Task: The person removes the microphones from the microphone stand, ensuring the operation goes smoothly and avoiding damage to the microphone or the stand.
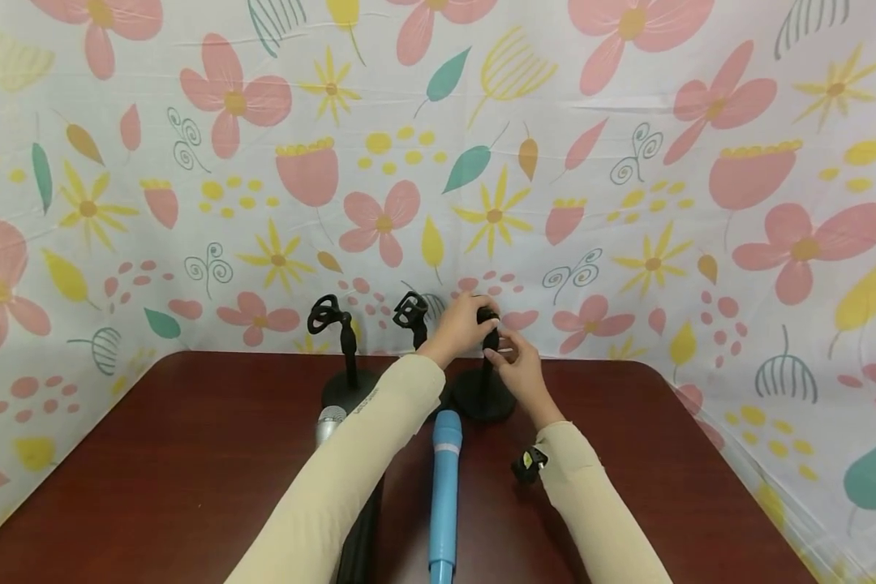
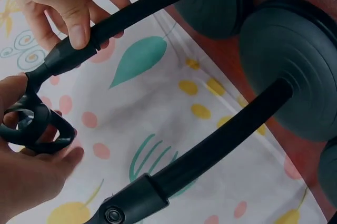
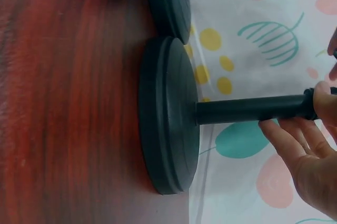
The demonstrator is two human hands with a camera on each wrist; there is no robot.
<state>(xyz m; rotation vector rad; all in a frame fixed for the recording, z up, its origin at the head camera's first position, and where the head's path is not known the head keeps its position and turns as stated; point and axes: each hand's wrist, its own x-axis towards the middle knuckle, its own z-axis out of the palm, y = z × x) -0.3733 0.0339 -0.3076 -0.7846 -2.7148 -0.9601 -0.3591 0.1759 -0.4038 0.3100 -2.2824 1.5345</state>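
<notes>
A black desktop microphone stand (image 1: 485,399) stands upright on its round base at the table's far edge, rightmost of three. At its top, my left hand (image 1: 461,328) holds the clip (image 2: 37,126), fingers bent around it. Just below, my right hand (image 1: 521,369) grips the collar of the stem, its thumb and fingers on either side (image 2: 73,50). In the right wrist view that hand (image 3: 310,166) lies against the stem (image 3: 242,109), above the round base (image 3: 171,118).
Two more black stands, a left one (image 1: 348,357) and a middle one (image 1: 411,312), stand alongside. A blue microphone (image 1: 445,487) lies in front, pointing at the stands. A silver-headed microphone (image 1: 330,422) is partly behind my left sleeve. A flowered cloth (image 1: 438,203) hangs behind the table.
</notes>
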